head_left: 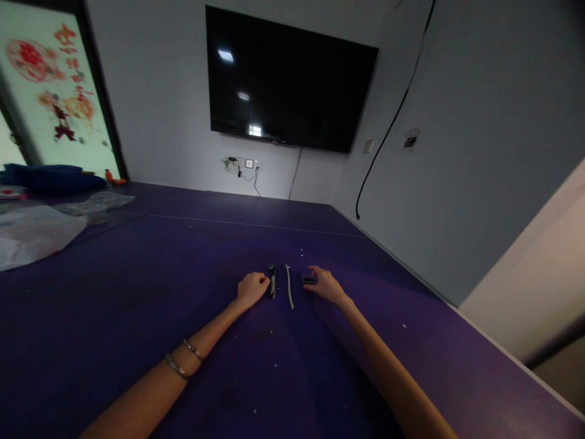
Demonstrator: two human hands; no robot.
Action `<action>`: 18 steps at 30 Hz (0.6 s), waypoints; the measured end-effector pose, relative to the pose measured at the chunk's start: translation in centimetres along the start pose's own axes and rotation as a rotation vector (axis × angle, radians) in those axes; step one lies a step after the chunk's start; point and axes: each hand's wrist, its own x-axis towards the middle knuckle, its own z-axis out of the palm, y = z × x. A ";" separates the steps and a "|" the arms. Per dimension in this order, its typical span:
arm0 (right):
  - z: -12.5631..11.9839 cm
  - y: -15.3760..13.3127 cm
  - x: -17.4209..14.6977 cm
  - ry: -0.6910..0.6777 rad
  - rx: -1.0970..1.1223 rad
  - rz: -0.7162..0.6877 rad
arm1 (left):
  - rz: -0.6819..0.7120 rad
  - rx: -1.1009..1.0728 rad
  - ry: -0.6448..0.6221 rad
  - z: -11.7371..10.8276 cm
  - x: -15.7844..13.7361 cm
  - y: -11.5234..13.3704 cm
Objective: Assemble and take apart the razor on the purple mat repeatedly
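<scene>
Big purple worktop [137, 292] fills most of the view, running back to a grey wall w/ a dark TV [287, 79] mounted above a socket strip [242, 163]. Far left on the worktop: crumpled clear plastic sheeting [31, 235] and a blue bundle [50, 178] behind it; can't tell if either holds anything, and no real containers show anywhere. Both forearms stretch fwd to the worktop's middle; left wrist wears two thin bracelets [185, 358]. Left hand [251, 289] is curled, fingertips pressed on the near side of a slim black strip [272, 280] lying flat, more touching/steadying than lifting, as far as I can tell. Right hand [325, 285] has its grip pinched on a small dark piece [309, 280] held low at the surface; too small to ID. Between the hands, apart from both, lies a thin pale strip [289, 286], roughly parallel to the black one. Step in hand, judging by pose: taking hold of the two dark parts either side of the pale strip. Any next move would need a fine fingertip grip, since the parts are thin and flat on the surface.
</scene>
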 end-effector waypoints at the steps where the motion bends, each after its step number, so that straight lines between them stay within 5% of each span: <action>1: 0.2 -0.6 0.1 0.001 -0.018 -0.012 | 0.001 -0.003 -0.003 0.0 0.0 0.0; 8: 0.8 -2.0 0.5 0.001 -0.073 -0.021 | 0.001 -0.018 -0.009 0.3 0.1 -0.2; 18: 1.6 -0.1 0.9 -0.029 0.049 -0.048 | -0.010 -0.010 -0.011 0.3 0.2 -0.2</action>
